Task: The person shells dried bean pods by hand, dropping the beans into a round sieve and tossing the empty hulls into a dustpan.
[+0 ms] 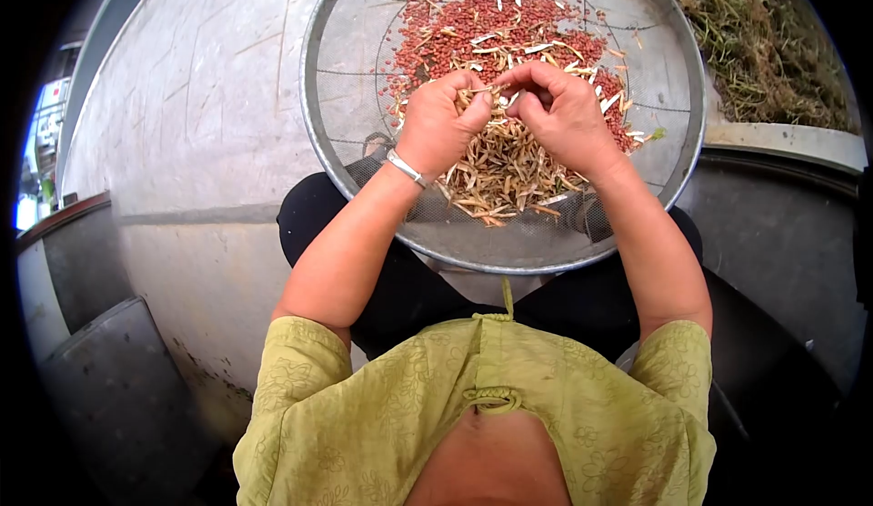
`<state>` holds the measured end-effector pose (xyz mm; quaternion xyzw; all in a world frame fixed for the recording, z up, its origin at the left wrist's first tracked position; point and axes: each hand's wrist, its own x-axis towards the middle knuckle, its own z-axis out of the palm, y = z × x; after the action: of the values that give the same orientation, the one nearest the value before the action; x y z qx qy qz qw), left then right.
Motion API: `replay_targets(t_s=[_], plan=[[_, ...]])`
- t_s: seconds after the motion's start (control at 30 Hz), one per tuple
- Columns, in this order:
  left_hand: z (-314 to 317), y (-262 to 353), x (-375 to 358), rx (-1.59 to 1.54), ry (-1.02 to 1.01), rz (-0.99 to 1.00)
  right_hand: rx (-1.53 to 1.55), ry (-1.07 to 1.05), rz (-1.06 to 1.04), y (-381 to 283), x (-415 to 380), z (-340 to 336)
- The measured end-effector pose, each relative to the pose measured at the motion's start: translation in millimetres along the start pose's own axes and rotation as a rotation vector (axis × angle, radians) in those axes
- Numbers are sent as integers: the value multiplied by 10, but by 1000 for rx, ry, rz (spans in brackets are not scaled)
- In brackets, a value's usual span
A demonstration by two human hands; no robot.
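A wide round metal sieve [314, 110] with a mesh bottom rests over my knees. Red beans [436, 15] are spread over its far half, with pale opened husks scattered among them. Nearer to me lies a heap of dry brown bean pods [505, 174]. My left hand [436, 124], with a silver bracelet at the wrist, is closed around a few dry pods above the heap. Beside it, my right hand [568, 120] pinches at a thin pod between the two hands. The fingers partly hide that pod, so whether it is split cannot be seen.
A pile of dried plant stalks [764, 38] lies at the upper right, behind a pale ledge [791, 142]. Concrete floor [200, 70] stretches to the left. A dark grey panel [127, 388] stands at the lower left.
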<state>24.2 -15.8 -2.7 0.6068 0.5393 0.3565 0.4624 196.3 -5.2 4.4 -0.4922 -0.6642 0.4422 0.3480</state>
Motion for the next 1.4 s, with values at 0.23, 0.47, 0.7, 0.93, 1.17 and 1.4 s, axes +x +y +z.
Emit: replay_targets(t_s=[0.23, 0.47, 0.7, 0.93, 1.17, 1.4], plan=[[-15, 89, 40, -745, -16, -413, 607, -82, 344, -62, 40, -25], [13, 177, -10, -917, -216, -530, 1035, -43, 392, -137, -12, 222], [70, 217, -45, -953, -175, -431, 827, 78, 356, -189, -9, 266], [142, 13, -40, -950, -155, -379, 710, 158, 123, -96, 16, 356], [69, -70, -138, -894, -106, -374, -285, 99, -592, -113, -19, 468], [-4, 54, -182, -1509, -198, -415, -406, 92, -613, -338, 18, 373]])
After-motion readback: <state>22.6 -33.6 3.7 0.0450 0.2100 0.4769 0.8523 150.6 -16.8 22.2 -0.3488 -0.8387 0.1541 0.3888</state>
